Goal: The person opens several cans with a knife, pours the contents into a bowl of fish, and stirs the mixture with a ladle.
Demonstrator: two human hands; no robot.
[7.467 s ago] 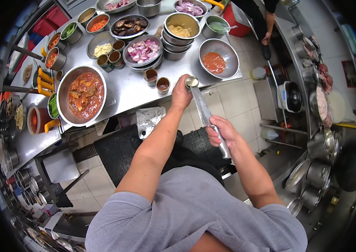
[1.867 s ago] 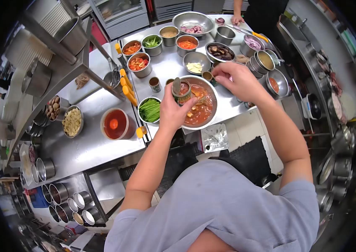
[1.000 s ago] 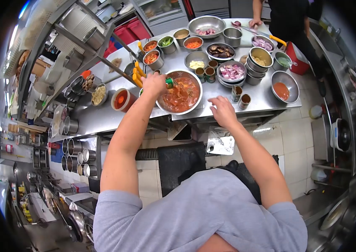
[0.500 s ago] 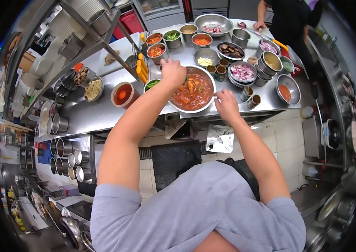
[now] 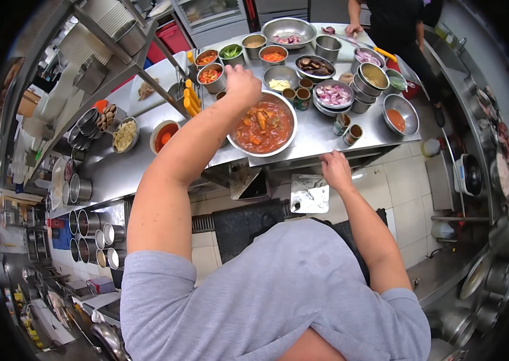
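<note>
While the left hand (image 5: 242,82) reaches over the far rim of the big steel bowl of red stew (image 5: 264,124) in the upper middle of the frame, its fingers are curled downward, and whether they grip anything cannot be told from above. That bowl sits on the steel tabletop (image 5: 320,129), just right of the orange-handled tools (image 5: 189,99). Lower, right of centre, the right hand (image 5: 335,169) rests loosely open at the tabletop's near edge, holding nothing. Two small tins (image 5: 347,129) stand near it, and a bowl of red onion pieces (image 5: 333,95) lies beyond them. At the top of the frame another person's hand (image 5: 353,27) touches the tabletop's far end.
</note>
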